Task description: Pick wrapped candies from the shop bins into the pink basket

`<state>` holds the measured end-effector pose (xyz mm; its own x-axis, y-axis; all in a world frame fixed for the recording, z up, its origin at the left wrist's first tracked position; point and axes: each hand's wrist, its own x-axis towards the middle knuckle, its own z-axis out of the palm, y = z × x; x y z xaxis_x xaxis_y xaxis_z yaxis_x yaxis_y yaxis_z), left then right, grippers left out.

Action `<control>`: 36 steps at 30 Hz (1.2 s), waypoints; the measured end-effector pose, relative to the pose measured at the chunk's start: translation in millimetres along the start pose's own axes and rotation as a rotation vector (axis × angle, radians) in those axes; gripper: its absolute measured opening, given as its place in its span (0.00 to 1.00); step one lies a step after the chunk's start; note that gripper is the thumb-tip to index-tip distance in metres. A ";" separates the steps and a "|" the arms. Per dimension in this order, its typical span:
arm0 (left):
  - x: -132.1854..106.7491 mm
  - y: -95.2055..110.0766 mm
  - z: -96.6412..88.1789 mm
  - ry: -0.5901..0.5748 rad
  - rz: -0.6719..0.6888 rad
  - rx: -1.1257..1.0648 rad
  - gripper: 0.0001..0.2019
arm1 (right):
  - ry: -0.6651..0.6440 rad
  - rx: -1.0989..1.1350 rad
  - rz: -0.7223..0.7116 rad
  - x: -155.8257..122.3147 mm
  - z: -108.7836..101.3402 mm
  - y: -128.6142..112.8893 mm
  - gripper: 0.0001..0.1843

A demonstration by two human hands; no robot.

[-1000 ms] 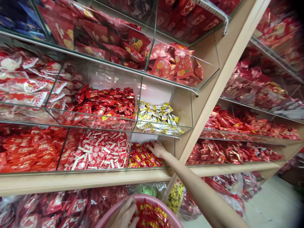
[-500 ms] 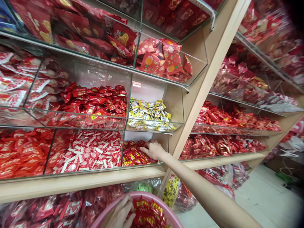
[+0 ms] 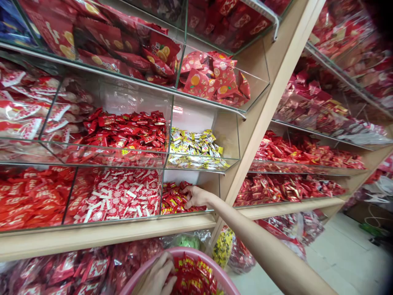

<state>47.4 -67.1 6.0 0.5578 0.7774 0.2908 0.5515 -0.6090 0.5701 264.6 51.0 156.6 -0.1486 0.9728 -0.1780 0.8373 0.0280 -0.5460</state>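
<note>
**Head view**

- Right hand [image 3: 196, 196]: arm stretched from near right into the bottom-row bin [image 3: 211, 182], which is the rightmost of the left shelf [image 3: 107, 233]. The hand is palm down and half closed, with its fingertips dug into the heap. Whether any piece is pinched cannot be told, as the palm covers it.
- Candies [image 3: 172, 201]: small red-and-yellow wrapped pieces. They lie heaped in that bin, under and to the left of the right hand.
- Left hand [image 3: 157, 277]: at the near bottom edge, fingers curled over the left rim of the basin [image 3: 225, 280] and gripping it. The fingertips touch the packets inside.
- Packets [image 3: 193, 278]: red-and-yellow, piled in the pink basin, apparently the same kind as the candies.
- Red-white sweets [image 3: 119, 196]: in the bin just left of the candies.
- Yellow sweets [image 3: 196, 149]: in the bin directly above the candies.
- Red sweets [image 3: 129, 131]: just left of the yellow ones.
- Orange-print packs [image 3: 215, 78]: on the row above, far.
- Bags [image 3: 76, 266]: under the shelf, left of the basin.
</note>
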 end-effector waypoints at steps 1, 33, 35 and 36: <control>0.8 -0.3 1.9 0.017 -0.004 0.003 0.13 | -0.020 0.036 0.005 0.3 0.6 0.2 0.39; -0.4 11.2 0.2 -0.047 -0.052 0.041 0.12 | 0.140 -0.334 0.123 8.8 11.8 -30.2 0.13; -0.1 13.6 -2.1 -0.087 -0.072 0.049 0.13 | 0.142 -0.349 0.140 10.5 12.1 -31.9 0.14; 0.0 15.0 -3.6 -0.104 -0.076 0.048 0.14 | 0.148 -0.357 0.145 11.5 12.5 -32.6 0.15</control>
<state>53.4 -75.7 17.3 0.5732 0.8025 0.1658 0.6224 -0.5579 0.5489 229.0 58.5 162.1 0.0397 0.9943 -0.0985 0.9778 -0.0590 -0.2013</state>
